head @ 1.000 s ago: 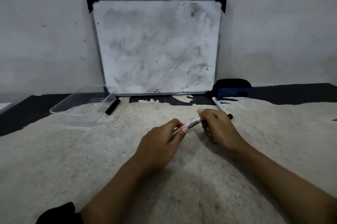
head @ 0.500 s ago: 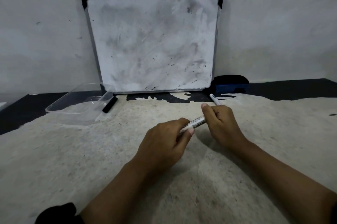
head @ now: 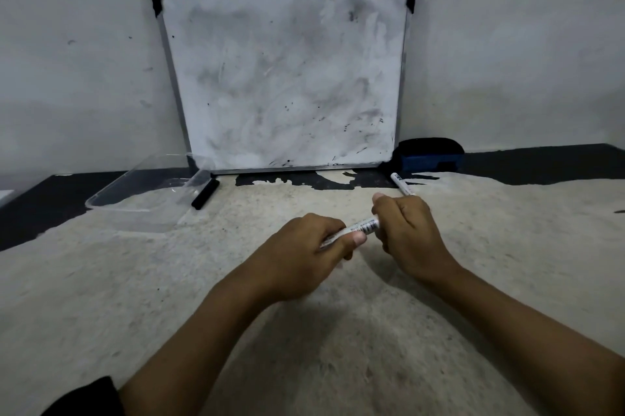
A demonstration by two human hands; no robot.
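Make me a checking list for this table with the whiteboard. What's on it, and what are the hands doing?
Surface: pale, worn table, dark patches along the back.
Job's things: white marker, held above the table.
Clutter: second marker; black stick-shaped thing beside a clear tray; blue eraser.
Hands: left hand grips one end of the white marker, right hand the other.
Cables: nothing seen.
Surroundings: smudged whiteboard leaning on a grey wall.

A bare, dim, makeshift study corner: a smeared whiteboard [head: 284, 77] leans against a plain plastered wall [head: 507, 43], with a board eraser [head: 429, 155] on the worn, paint-flaked table [head: 101, 280].
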